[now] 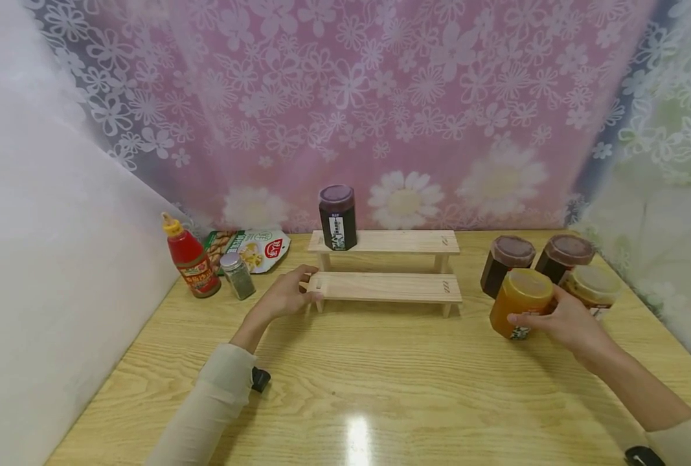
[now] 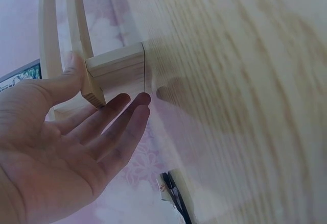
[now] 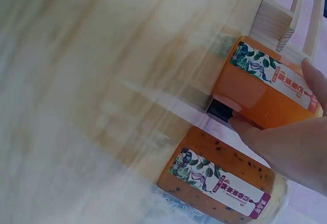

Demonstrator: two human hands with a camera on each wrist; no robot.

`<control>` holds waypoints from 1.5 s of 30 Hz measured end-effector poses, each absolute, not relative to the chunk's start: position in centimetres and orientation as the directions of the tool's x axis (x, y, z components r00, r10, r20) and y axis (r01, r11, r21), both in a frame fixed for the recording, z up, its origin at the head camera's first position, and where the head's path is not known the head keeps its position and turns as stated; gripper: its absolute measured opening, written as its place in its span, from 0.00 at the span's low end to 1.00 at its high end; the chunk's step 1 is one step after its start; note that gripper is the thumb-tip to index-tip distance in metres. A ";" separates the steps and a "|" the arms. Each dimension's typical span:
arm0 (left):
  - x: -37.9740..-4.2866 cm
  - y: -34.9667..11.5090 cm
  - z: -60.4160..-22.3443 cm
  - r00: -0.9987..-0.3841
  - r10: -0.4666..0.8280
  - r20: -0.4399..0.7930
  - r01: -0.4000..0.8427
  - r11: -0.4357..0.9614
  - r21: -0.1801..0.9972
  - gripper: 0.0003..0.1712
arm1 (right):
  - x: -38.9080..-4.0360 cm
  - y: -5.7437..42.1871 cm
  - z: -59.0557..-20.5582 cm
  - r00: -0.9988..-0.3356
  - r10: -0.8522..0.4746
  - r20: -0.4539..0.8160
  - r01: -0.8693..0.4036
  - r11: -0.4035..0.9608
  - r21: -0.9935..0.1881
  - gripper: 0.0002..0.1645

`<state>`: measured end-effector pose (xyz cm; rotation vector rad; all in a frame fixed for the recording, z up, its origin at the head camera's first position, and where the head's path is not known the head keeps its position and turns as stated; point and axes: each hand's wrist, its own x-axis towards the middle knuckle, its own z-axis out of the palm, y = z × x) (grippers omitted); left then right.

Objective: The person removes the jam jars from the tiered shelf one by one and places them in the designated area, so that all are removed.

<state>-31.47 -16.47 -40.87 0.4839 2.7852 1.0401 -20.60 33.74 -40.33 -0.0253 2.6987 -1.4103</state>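
My left hand (image 1: pixel 285 295) is at the left end of the lower step of a two-tier wooden rack (image 1: pixel 386 285). In the left wrist view its thumb touches the plank's edge and the fingers reach round the plank's end. A dark jar with a purplish lid (image 1: pixel 338 220) stands on the upper step, towards its left end. My right hand (image 1: pixel 575 323) grips an orange jam jar (image 1: pixel 514 309), thumb on one side and fingers on the other. Beside that jar is a seeded orange jar with a pale lid (image 3: pixel 219 180). Two dark jars (image 1: pixel 505 262) (image 1: pixel 563 255) stand just behind.
Left of the rack are a red sauce bottle with a yellow cap (image 1: pixel 193 262), a small spice shaker (image 1: pixel 237 277) and a green-and-white food packet (image 1: pixel 258 249). A floral curtain (image 1: pixel 345 116) hangs behind the wooden table (image 1: pixel 351 369); pale sheets flank both sides.
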 end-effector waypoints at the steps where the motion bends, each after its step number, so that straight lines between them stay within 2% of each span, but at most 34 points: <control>1: -31.5 -16.5 -40.8 -0.939 0.343 -0.011 0.252 0.710 0.658 0.35 | -20.6 33.7 -40.3 -0.995 -0.059 -0.077 0.030 0.574 -0.819 0.58; 5: -31.5 -16.5 -40.8 -0.936 0.353 -0.013 0.259 0.710 0.655 0.36 | -20.7 33.8 -39.7 -0.997 -0.047 -0.064 0.023 0.598 -0.801 0.60; 9: -31.6 -16.5 -40.9 -0.937 0.349 -0.006 0.262 0.713 0.650 0.35 | -21.0 33.8 -38.8 -0.998 -0.053 -0.029 -0.010 0.612 -0.791 0.57; 12: -31.6 -16.5 -40.9 -0.937 0.348 -0.003 0.261 0.708 0.656 0.35 | -21.3 33.7 -38.0 -0.997 -0.072 -0.021 -0.024 0.574 -0.818 0.57; 16: -31.6 -16.5 -40.9 -0.936 0.353 -0.004 0.262 0.701 0.663 0.35 | -21.5 33.6 -37.0 -0.997 -0.076 0.018 -0.055 0.531 -0.846 0.53; 24: -31.7 -16.5 -40.8 -0.937 0.348 -0.003 0.260 0.705 0.660 0.35 | -22.1 32.7 -35.3 -0.991 -0.055 0.120 -0.131 0.526 -0.840 0.47; 28: -31.6 -16.6 -40.7 -0.938 0.348 -0.006 0.257 0.705 0.661 0.35 | -22.4 31.3 -34.6 -0.985 -0.110 0.132 -0.169 0.476 -0.863 0.43; 34: -31.6 -16.5 -40.8 -0.939 0.344 -0.003 0.256 0.707 0.659 0.35 | -23.4 28.7 -33.9 -0.982 -0.169 0.086 -0.154 0.448 -0.881 0.46; 45: -31.6 -16.5 -41.0 -0.940 0.342 -0.003 0.252 0.701 0.667 0.34 | -26.7 22.9 -33.5 -0.958 -0.266 0.105 -0.189 0.310 -0.932 0.46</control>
